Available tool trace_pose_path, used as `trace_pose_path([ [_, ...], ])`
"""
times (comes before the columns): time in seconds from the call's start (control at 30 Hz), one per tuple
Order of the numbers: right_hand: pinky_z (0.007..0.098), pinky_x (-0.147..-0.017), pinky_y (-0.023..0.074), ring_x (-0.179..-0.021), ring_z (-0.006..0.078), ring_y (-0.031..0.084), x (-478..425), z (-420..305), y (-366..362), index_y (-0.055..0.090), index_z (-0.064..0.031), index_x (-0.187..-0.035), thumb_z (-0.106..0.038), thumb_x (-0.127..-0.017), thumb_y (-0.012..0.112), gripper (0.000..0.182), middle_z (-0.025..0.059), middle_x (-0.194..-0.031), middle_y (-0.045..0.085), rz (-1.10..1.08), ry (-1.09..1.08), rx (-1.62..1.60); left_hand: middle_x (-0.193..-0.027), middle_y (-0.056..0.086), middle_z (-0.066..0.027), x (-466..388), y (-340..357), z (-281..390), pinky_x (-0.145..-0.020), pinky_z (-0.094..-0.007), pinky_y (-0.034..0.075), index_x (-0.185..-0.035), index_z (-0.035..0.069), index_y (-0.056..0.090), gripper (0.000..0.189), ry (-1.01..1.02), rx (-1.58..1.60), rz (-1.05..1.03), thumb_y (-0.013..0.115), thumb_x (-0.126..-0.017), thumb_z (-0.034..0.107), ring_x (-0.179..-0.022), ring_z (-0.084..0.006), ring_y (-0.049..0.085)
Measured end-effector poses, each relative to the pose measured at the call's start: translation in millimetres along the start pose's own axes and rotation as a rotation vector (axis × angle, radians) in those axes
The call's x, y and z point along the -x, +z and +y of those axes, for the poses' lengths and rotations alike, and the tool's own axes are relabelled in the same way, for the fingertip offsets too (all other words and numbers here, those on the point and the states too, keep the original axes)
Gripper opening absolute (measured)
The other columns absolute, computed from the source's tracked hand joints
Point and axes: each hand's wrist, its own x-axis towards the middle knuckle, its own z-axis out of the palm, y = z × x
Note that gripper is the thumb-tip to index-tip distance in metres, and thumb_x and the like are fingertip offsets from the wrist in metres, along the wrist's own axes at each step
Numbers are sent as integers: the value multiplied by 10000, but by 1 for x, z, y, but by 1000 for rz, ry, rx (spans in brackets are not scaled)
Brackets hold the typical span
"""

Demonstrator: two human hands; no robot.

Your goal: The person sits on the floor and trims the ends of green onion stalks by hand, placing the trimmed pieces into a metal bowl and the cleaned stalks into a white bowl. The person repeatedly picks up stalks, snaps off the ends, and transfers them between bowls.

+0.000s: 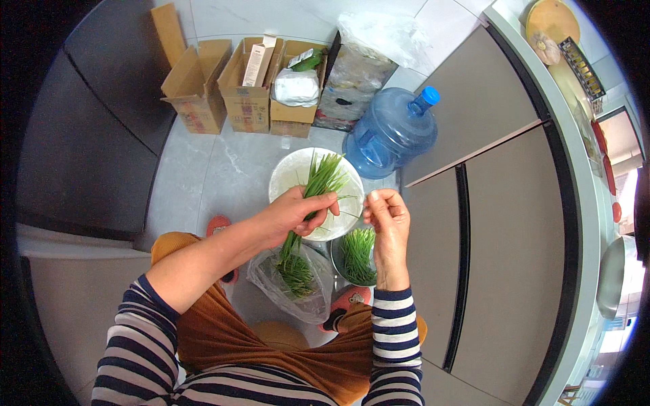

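Note:
My left hand (303,209) is closed around a bunch of green garlic chives (325,175), its leafy tips pointing away from me. Below it is a white bucket (285,175); a few loose blades stick out sideways over its opening. My right hand (390,215) is just right of the bucket, thumb pressed against curled fingers; whether a thin blade is pinched there is too small to tell. Between my feet an open clear plastic bag (317,307) holds more chives (297,278). A round bowl with a bundle of chives (358,254) is partly hidden by my right wrist.
A large blue water jug (388,134) stands beyond the bucket, beside grey cabinet doors (502,254). Open cardboard boxes (200,96) line the tiled wall, with a plastic-covered stack (350,81) at their right. Dark panels (96,137) rise on the left.

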Motion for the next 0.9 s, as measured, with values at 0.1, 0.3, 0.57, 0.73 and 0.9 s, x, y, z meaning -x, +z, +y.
trace_pose_path([
  [0.1, 184, -601, 382, -670, 20, 496, 7, 3, 12, 693, -46, -927, -54, -871, 713, 60, -45, -777, 611, -115, -57, 97, -549, 423, 44, -1, 1, -3, -412, -231, 236, -933, 45, 612, 325, 37, -26, -6, 527, -998, 352, -436, -48, 318],
  [0.3, 168, -585, 329, -662, 4, 446, 4, 2, 11, 702, -34, -909, -56, -864, 724, 54, -66, -796, 572, -46, -33, 121, -548, 422, 54, -2, 2, -4, -406, -231, 234, -952, 50, 616, 329, 47, -44, 10, 538, -992, 367, -428, -46, 327],
  [0.57, 180, -561, 301, -623, 17, 382, -2, -1, 3, 703, -20, -845, -54, -843, 736, 47, -64, -756, 509, -47, -252, 338, -557, 439, 46, -2, 0, -3, -410, -227, 234, -966, 40, 624, 336, 76, -83, 63, 557, -981, 369, -437, -46, 337],
  [0.73, 172, -555, 303, -612, 10, 389, -2, 0, -2, 678, -46, -869, -91, -877, 713, 57, -79, -734, 524, 29, -214, 289, -563, 438, 43, -3, -1, -2, -413, -224, 234, -978, 46, 625, 323, 86, -79, 110, 540, -988, 357, -447, -45, 337],
  [0.9, 170, -518, 307, -581, 3, 402, -9, 0, -15, 646, -72, -862, -161, -908, 693, 110, -87, -700, 528, 151, -160, 201, -560, 432, 45, -2, -5, 3, -414, -221, 228, -975, 57, 620, 302, 112, -27, 192, 525, -994, 342, -446, -41, 322],
])
